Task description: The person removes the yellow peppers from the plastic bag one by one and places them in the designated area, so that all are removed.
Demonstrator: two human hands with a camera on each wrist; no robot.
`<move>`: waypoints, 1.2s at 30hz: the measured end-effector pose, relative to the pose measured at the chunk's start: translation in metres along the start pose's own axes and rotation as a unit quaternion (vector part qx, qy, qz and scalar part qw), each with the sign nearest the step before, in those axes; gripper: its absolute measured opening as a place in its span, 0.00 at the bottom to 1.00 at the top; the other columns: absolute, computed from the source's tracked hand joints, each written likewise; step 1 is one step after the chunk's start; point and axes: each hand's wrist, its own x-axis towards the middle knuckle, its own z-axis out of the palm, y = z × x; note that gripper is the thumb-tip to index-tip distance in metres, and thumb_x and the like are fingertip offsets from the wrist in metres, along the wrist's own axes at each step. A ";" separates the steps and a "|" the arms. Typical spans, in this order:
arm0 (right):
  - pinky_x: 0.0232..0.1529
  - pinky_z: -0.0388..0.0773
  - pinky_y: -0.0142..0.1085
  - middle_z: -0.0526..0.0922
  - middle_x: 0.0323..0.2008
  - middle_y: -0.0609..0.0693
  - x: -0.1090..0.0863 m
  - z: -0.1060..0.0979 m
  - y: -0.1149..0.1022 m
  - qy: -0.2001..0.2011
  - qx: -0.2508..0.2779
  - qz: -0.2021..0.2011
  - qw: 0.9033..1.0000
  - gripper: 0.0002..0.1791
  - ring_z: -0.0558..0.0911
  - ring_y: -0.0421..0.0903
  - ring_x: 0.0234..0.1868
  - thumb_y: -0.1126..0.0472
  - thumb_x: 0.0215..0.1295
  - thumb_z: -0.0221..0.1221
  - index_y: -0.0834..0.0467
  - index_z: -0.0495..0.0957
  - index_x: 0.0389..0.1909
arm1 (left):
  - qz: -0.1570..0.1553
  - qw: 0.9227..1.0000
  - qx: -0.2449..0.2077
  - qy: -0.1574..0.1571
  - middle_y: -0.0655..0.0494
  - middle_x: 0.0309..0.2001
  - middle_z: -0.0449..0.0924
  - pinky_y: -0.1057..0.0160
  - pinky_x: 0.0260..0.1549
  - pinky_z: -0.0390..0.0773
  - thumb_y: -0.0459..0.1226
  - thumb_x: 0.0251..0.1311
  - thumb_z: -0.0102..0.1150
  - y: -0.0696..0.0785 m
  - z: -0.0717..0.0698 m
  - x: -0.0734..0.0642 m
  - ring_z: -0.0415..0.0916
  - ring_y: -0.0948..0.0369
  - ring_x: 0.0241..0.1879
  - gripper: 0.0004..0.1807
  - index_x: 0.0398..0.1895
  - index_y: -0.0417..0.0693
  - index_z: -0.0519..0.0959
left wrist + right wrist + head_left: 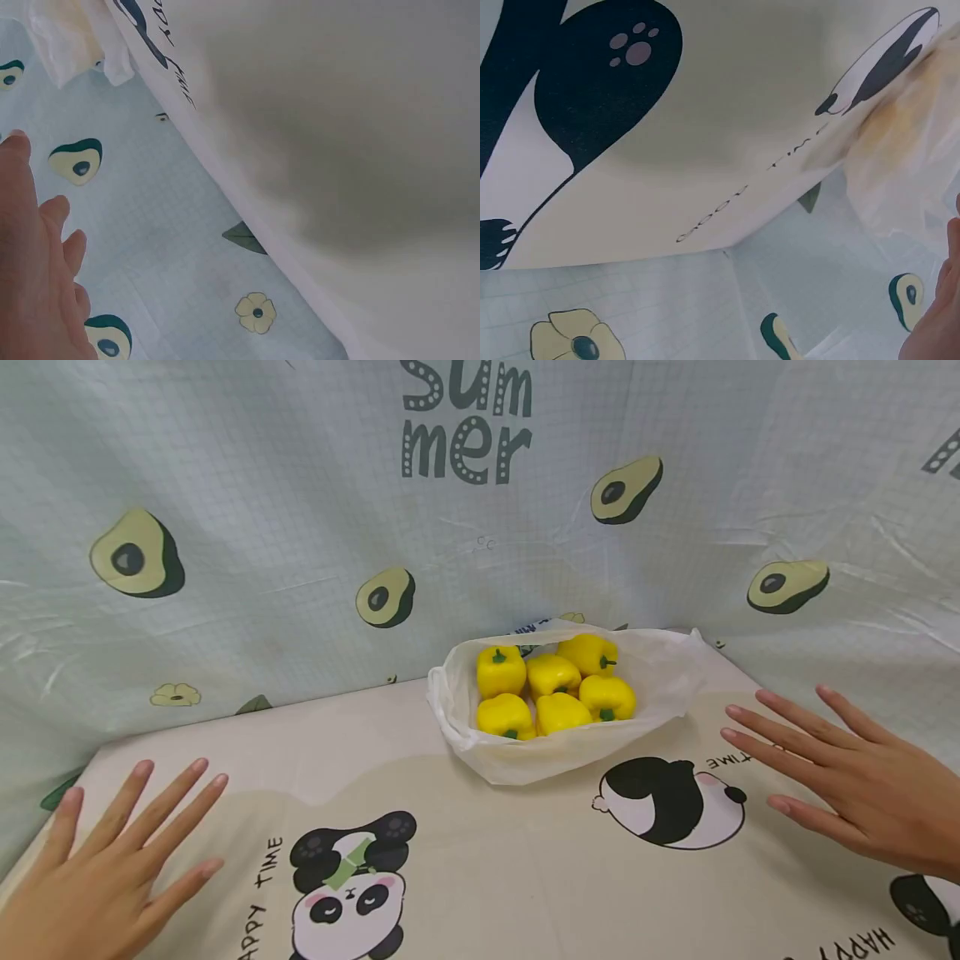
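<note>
Six yellow peppers with green stems are contained in a white plastic bag, grouped roughly in two rows of three. The bag is laid on its side on the beige table cover, near the rear edge, with its mouth turned toward the head camera. It is positioned between the two hands, closer to the right one, and is touched by neither. The left hand is located at the left side, palm down, beside a printed panda; its fingers are spread and released. The right hand is located at the right side, near a black-and-white printed animal; its fingers are likewise extended and released. Whether the cover is touched by either hand cannot be determined. Behind the table, a pale curtain is hung, printed with avocados and the word "summer". In both wrist views, yellow is seen through the bag.
</note>
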 end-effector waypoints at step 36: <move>0.80 0.33 0.40 0.59 0.78 0.45 0.062 -0.011 0.003 0.041 0.048 -0.062 0.996 0.36 0.49 0.50 0.81 0.41 0.72 0.52 0.48 0.62 0.78 | 0.192 0.968 -0.085 0.139 0.59 0.81 0.50 0.41 0.77 0.31 0.65 0.72 0.40 0.067 -0.044 0.085 0.38 0.52 0.81 0.37 0.81 0.70 0.51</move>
